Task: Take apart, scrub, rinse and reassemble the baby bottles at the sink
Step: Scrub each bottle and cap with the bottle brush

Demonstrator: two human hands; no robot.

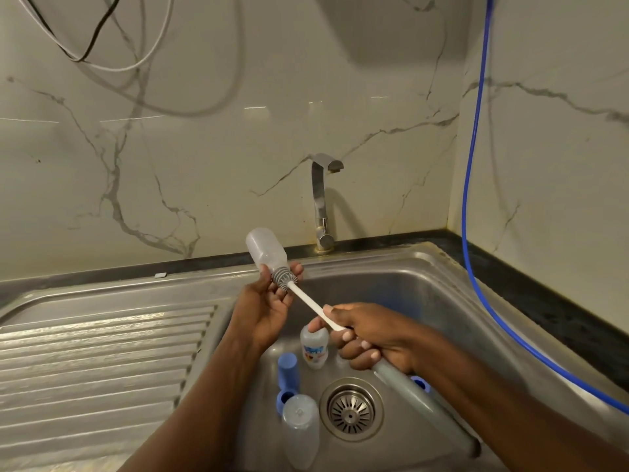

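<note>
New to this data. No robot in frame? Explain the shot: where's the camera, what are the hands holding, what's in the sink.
There is no machine here: a person works bare-handed. The single picture comes from a wide-angle camera worn on their head, looking down at a steel sink. The left hand holds an open clear bottle near its mouth. The right hand grips a bottle brush by its handle, and the brush's grey head sits at the bottle's mouth. In the basin, near the drain, lie a printed bottle, a frosted bottle, a blue cap and a blue ring. The tap stands behind, and no running water shows.
</note>
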